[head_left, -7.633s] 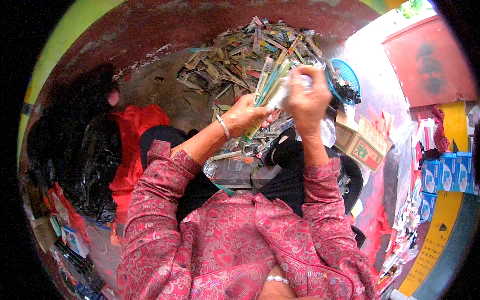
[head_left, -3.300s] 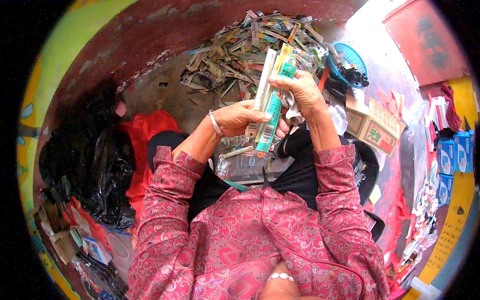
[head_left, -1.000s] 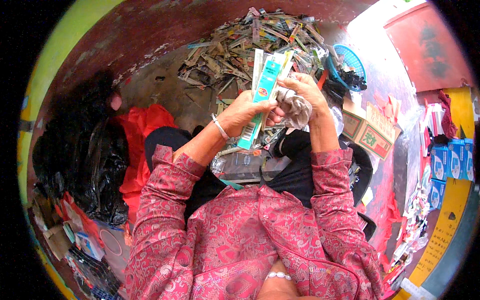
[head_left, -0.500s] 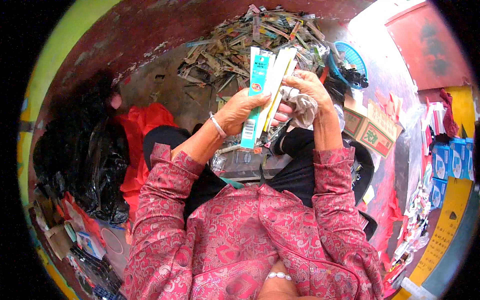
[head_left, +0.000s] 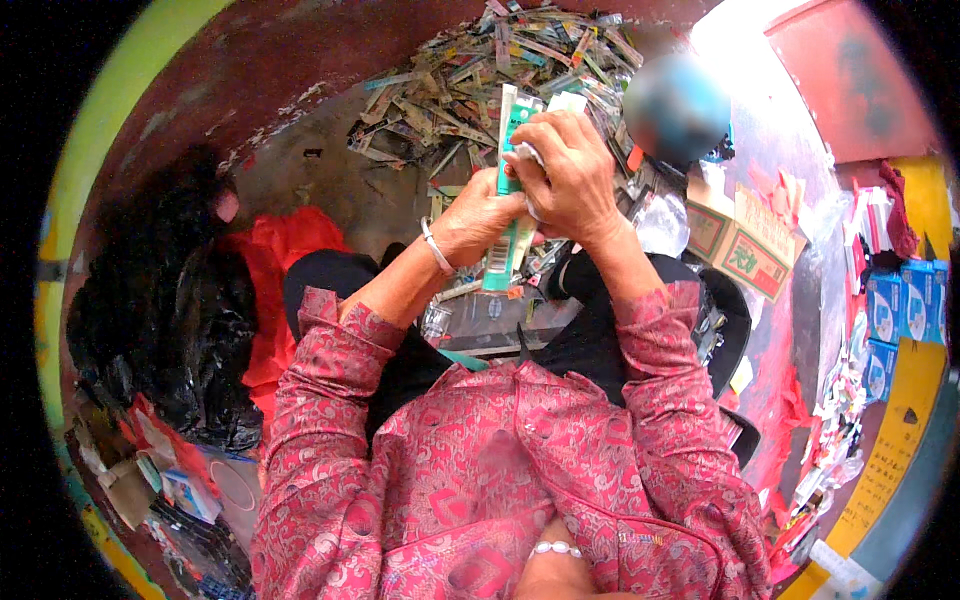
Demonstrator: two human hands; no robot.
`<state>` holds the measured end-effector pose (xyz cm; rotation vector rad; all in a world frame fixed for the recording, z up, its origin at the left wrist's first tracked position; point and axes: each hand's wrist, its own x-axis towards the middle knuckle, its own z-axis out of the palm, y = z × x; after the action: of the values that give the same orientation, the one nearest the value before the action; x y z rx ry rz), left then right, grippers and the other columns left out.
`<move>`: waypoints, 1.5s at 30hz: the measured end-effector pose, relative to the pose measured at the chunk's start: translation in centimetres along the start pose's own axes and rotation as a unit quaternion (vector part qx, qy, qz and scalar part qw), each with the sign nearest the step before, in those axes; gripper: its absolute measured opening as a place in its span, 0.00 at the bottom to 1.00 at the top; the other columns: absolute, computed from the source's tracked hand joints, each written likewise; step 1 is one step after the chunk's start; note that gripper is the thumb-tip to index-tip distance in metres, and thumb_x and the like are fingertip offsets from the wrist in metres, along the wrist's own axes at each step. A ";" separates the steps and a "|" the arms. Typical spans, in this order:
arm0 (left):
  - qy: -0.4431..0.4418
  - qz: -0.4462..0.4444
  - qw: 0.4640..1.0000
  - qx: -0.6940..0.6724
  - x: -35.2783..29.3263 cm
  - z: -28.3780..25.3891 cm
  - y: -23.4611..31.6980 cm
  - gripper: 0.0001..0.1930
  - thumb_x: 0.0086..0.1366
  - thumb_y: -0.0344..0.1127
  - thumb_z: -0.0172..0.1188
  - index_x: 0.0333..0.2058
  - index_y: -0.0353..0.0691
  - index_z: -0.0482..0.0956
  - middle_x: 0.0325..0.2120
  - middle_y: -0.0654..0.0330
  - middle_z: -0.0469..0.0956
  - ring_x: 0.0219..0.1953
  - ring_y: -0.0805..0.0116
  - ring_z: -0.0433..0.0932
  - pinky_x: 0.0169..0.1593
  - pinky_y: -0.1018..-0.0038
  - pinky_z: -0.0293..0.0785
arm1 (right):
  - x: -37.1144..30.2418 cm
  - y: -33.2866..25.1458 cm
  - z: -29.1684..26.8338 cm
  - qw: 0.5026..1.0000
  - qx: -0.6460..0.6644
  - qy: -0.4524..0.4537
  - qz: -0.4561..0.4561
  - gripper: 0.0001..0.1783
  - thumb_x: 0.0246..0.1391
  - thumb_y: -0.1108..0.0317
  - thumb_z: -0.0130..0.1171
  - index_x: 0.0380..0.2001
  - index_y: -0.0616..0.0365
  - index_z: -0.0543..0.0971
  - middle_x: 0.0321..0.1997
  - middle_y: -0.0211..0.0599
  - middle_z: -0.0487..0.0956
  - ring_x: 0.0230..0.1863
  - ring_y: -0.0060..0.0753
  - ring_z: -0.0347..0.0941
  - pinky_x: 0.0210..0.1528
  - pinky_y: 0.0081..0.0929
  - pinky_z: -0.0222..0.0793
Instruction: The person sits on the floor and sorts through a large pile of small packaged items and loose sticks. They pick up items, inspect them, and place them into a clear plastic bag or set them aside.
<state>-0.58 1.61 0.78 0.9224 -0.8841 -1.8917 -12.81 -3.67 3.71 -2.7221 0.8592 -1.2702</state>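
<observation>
Upright in front of me, a small bundle of long, slim teal and white packets [head_left: 499, 262] is gripped in my left hand [head_left: 478, 222], thumb across the front. My right hand [head_left: 572, 172] lies over the upper part of the bundle with its fingers bent. A pale bit of crumpled cloth [head_left: 529, 154] shows between those fingers and touches the front packet. Most of the cloth and the right side of the bundle are hidden behind the right hand.
A heap of loose slim packets [head_left: 450, 105] spreads across the floor ahead. A blurred blue basket [head_left: 680, 105] and an open carton [head_left: 752, 262] are at the right, with blue boxes [head_left: 884, 312] farther out. Black plastic [head_left: 160, 310] and red plastic sheeting [head_left: 285, 255] lie at the left.
My right hand has moved left from the bundle's right edge onto its front, taking the crumpled cloth along. The fanned packets have come closer together. The left hand has hardly moved.
</observation>
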 end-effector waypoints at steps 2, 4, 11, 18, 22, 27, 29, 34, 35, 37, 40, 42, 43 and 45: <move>-0.044 -0.022 0.999 0.023 -0.6 -0.1 0.7 0.11 0.56 0.35 0.51 0.34 0.34 0.71 0.26 0.55 0.75 0.25 0.72 0.75 0.28 0.78 0.74 | 0.0 0.9 -0.6 0.998 -0.042 -0.009 0.036 0.07 0.38 0.70 0.56 0.24 0.58 0.71 0.29 0.39 0.70 0.35 0.42 0.66 0.37 0.32 0.61; -0.059 -0.028 0.998 0.016 -0.9 0.5 0.7 0.15 0.55 0.37 0.53 0.38 0.32 0.68 0.27 0.54 0.75 0.24 0.74 0.74 0.27 0.81 0.73 | 0.0 3.6 -0.8 0.991 -0.111 0.059 0.051 0.08 0.36 0.68 0.56 0.24 0.55 0.71 0.27 0.38 0.69 0.32 0.41 0.65 0.34 0.32 0.61; -0.038 -0.023 0.984 -0.174 -0.1 -1.0 0.8 0.21 0.54 0.39 0.55 0.42 0.29 0.65 0.32 0.50 0.74 0.29 0.68 0.76 0.32 0.78 0.75 | -2.8 11.8 -3.4 0.832 0.288 0.098 0.465 0.19 0.47 0.53 0.52 0.29 0.62 0.73 0.18 0.33 0.72 0.19 0.29 0.69 0.22 0.24 0.65; -0.138 -0.058 0.967 -0.206 -0.7 -1.2 0.8 0.22 0.54 0.39 0.55 0.42 0.27 0.64 0.33 0.48 0.73 0.32 0.65 0.76 0.35 0.75 0.75 | -0.8 3.2 -1.2 0.587 0.575 -0.174 0.543 0.19 0.44 0.60 0.56 0.36 0.63 0.72 0.30 0.33 0.74 0.29 0.24 0.70 0.32 0.22 0.67; -0.113 -0.077 0.972 -0.192 -0.6 -0.9 1.1 0.23 0.55 0.42 0.54 0.41 0.27 0.65 0.33 0.48 0.73 0.32 0.64 0.76 0.37 0.73 0.75 | -1.4 3.8 -0.9 0.633 0.556 -0.167 0.511 0.18 0.41 0.66 0.57 0.36 0.63 0.72 0.33 0.34 0.74 0.31 0.25 0.70 0.35 0.22 0.66; -0.033 -0.009 0.997 -0.069 0.1 -1.4 0.0 0.15 0.51 0.35 0.59 0.34 0.32 0.71 0.29 0.56 0.74 0.30 0.70 0.74 0.36 0.77 0.72 | -1.0 2.7 -1.4 0.682 0.486 -0.142 0.527 0.21 0.37 0.65 0.61 0.37 0.64 0.72 0.34 0.37 0.74 0.33 0.28 0.71 0.37 0.24 0.66; -0.025 0.001 0.999 -0.041 -0.1 -0.8 0.0 0.14 0.51 0.35 0.59 0.34 0.32 0.71 0.28 0.57 0.74 0.29 0.71 0.74 0.35 0.78 0.72 | -1.0 2.7 -0.9 0.707 0.447 -0.160 0.524 0.22 0.37 0.64 0.61 0.37 0.64 0.72 0.34 0.37 0.75 0.33 0.28 0.70 0.37 0.24 0.65; -0.077 -0.017 0.989 -0.122 0.2 -1.5 0.2 0.16 0.53 0.34 0.56 0.39 0.32 0.68 0.29 0.55 0.75 0.30 0.69 0.75 0.35 0.77 0.73 | -0.5 2.3 -1.8 0.700 0.479 -0.168 0.502 0.20 0.40 0.63 0.61 0.37 0.63 0.73 0.32 0.36 0.75 0.32 0.26 0.71 0.36 0.22 0.66; -0.088 -0.016 0.986 -0.144 0.0 -1.5 0.3 0.19 0.54 0.34 0.55 0.43 0.32 0.65 0.30 0.52 0.75 0.32 0.67 0.75 0.36 0.76 0.74 | -0.5 2.1 -2.1 0.670 0.500 -0.167 0.523 0.19 0.42 0.63 0.60 0.36 0.63 0.72 0.32 0.36 0.75 0.31 0.25 0.71 0.35 0.21 0.66; -0.102 -0.016 0.981 -0.163 -0.4 -1.2 0.7 0.20 0.54 0.33 0.55 0.45 0.32 0.64 0.32 0.50 0.74 0.33 0.66 0.75 0.37 0.74 0.74 | -0.5 2.0 -2.6 0.666 0.518 -0.171 0.509 0.18 0.42 0.64 0.59 0.36 0.63 0.72 0.32 0.35 0.75 0.31 0.24 0.71 0.34 0.21 0.66; -0.118 -0.005 0.982 -0.147 -0.3 -1.3 0.8 0.27 0.53 0.40 0.56 0.48 0.33 0.60 0.36 0.44 0.72 0.35 0.61 0.76 0.36 0.74 0.75 | -1.0 2.7 -2.6 0.680 0.525 -0.171 0.483 0.16 0.43 0.64 0.58 0.35 0.62 0.73 0.31 0.34 0.75 0.31 0.23 0.71 0.34 0.20 0.66; -0.124 0.002 0.979 -0.159 -0.5 -1.0 1.2 0.27 0.54 0.40 0.55 0.49 0.33 0.59 0.37 0.42 0.71 0.35 0.60 0.76 0.36 0.73 0.75 | -1.4 3.1 -2.3 0.675 0.537 -0.156 0.482 0.16 0.43 0.64 0.58 0.35 0.62 0.73 0.32 0.34 0.75 0.31 0.23 0.71 0.34 0.20 0.66; -0.136 -0.007 0.975 -0.175 -0.4 -1.0 1.2 0.27 0.54 0.40 0.55 0.49 0.32 0.59 0.37 0.41 0.71 0.35 0.59 0.75 0.36 0.72 0.75 | -1.4 3.2 -2.3 0.672 0.536 -0.152 0.488 0.16 0.43 0.64 0.59 0.35 0.62 0.73 0.32 0.34 0.75 0.31 0.22 0.71 0.34 0.20 0.66; -0.157 -0.026 0.965 -0.207 -0.4 -1.0 1.2 0.27 0.55 0.41 0.54 0.49 0.32 0.58 0.38 0.40 0.70 0.36 0.58 0.75 0.38 0.71 0.74 | -1.4 3.3 -2.2 0.667 0.534 -0.145 0.499 0.15 0.43 0.65 0.59 0.35 0.61 0.73 0.32 0.33 0.75 0.32 0.22 0.70 0.35 0.20 0.66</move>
<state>0.89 1.25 1.35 0.4023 -0.6061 -2.1955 -16.62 -5.32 3.41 -1.1028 0.8857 -0.6373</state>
